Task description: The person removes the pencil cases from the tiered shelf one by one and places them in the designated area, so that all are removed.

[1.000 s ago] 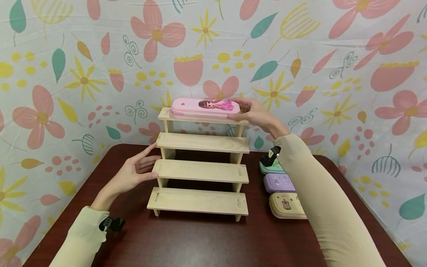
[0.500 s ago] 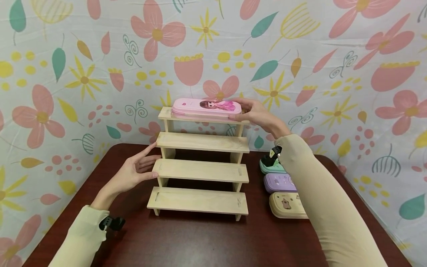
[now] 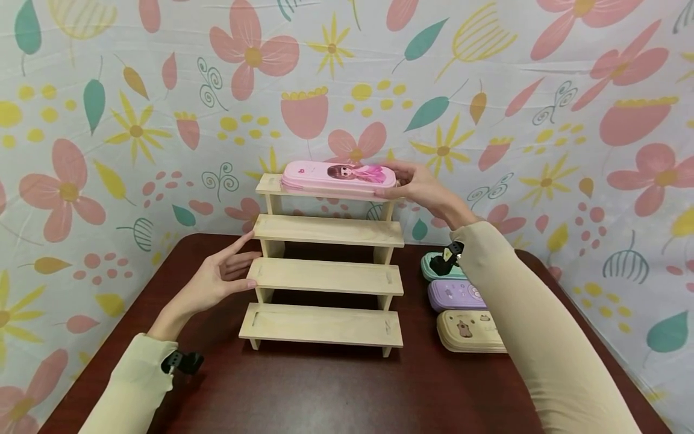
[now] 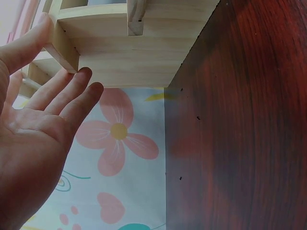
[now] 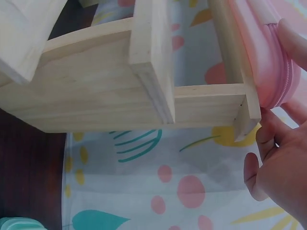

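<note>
A pink zippered pencil case [image 3: 314, 175] with a doll picture lies lengthwise on the top step of a light wooden four-tier stand [image 3: 325, 275]. My right hand [image 3: 420, 187] grips its right end, thumb at the front and fingers behind. In the right wrist view, the case's zipper [image 5: 283, 72] shows between thumb and fingers, right at the step's end. My left hand [image 3: 214, 280] is at the stand's left side, fingers extended, with thumb and fingertip touching the ends of the middle steps. The left wrist view shows those fingers [image 4: 72, 93] straight against the wood, holding nothing.
To the right of the stand, a mint case [image 3: 434, 265], a purple case [image 3: 452, 295] and a cream case [image 3: 466, 331] lie in a row on the dark red-brown table [image 3: 303, 392], partly behind my right forearm. A flower-patterned cloth [image 3: 162, 90] hangs close behind.
The pink pencil case has slid slightly to the right along the top step, with my right hand moving along with it. My left hand stays in place.
</note>
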A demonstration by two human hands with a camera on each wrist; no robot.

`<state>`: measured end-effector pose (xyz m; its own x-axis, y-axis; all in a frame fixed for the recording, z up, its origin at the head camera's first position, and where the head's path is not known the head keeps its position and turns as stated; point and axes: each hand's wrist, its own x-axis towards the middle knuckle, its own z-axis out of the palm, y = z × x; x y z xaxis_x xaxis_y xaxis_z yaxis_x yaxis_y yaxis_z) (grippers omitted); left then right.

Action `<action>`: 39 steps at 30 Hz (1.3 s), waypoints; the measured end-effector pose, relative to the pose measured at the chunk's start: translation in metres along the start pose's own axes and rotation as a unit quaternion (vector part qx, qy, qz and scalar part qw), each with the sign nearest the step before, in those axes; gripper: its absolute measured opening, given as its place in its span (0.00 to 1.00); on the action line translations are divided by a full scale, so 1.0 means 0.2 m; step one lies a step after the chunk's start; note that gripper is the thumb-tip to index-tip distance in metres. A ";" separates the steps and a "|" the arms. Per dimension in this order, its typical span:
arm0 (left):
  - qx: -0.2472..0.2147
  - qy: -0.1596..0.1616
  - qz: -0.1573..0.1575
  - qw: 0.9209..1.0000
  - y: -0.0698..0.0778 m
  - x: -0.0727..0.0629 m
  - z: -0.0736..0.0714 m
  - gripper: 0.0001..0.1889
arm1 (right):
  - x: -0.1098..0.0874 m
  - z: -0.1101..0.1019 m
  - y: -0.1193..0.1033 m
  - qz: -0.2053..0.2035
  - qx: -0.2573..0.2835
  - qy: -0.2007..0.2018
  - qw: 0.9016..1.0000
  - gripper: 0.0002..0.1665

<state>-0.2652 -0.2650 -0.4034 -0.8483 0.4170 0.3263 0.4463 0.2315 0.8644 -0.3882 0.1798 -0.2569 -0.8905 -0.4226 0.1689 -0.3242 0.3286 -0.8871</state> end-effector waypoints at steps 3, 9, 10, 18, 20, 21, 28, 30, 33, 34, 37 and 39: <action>-0.001 0.000 0.001 1.000 0.00 0.00 0.00 0.52 | -0.03 -0.01 0.01 -0.001 -0.011 0.012 1.000 0.37; 0.002 -0.002 0.004 1.000 -0.01 0.00 0.00 0.52 | -0.09 -0.02 0.03 -0.004 -0.036 0.031 0.999 0.37; 0.002 -0.002 0.005 1.000 -0.01 0.01 -0.01 0.52 | -0.10 -0.03 0.03 -0.007 -0.037 0.034 0.999 0.37; 0.006 -0.001 0.003 1.000 -0.01 0.01 -0.01 0.52 | -0.16 -0.04 0.05 -0.026 -0.015 0.047 0.998 0.37; 0.007 -0.002 0.001 1.000 -0.01 0.01 -0.01 0.52 | -0.18 -0.05 0.07 -0.027 -0.012 0.052 0.998 0.37; 0.007 -0.002 0.001 1.000 -0.01 0.01 -0.01 0.52 | -0.19 -0.05 0.07 -0.028 -0.013 0.056 0.998 0.36; 0.008 -0.002 0.004 1.000 -0.01 0.01 -0.01 0.52 | -0.25 -0.07 0.08 -0.035 -0.023 0.078 0.996 0.36; 0.009 -0.001 0.005 1.000 -0.01 0.01 -0.01 0.52 | -0.27 -0.07 0.09 -0.034 -0.013 0.078 0.996 0.36; 0.011 0.000 0.006 1.000 -0.01 0.01 -0.01 0.52 | -0.31 -0.08 0.10 -0.036 -0.005 0.079 0.996 0.37; 0.011 0.001 0.005 1.000 -0.01 0.01 -0.01 0.52 | -0.32 -0.08 0.11 -0.039 -0.004 0.079 0.996 0.38; 0.012 0.001 0.006 1.000 -0.01 0.01 -0.01 0.52 | -0.36 -0.09 0.12 -0.053 -0.001 0.077 0.996 0.38; 0.011 0.000 0.008 1.000 -0.01 0.01 -0.01 0.52 | -0.39 -0.09 0.12 -0.062 0.001 0.073 0.995 0.38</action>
<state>-0.2688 -0.2671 -0.4043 -0.8413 0.4200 0.3404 0.4662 0.2447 0.8502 -0.3322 0.2369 -0.2841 -0.8804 -0.3330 0.3376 -0.4342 0.2802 -0.8561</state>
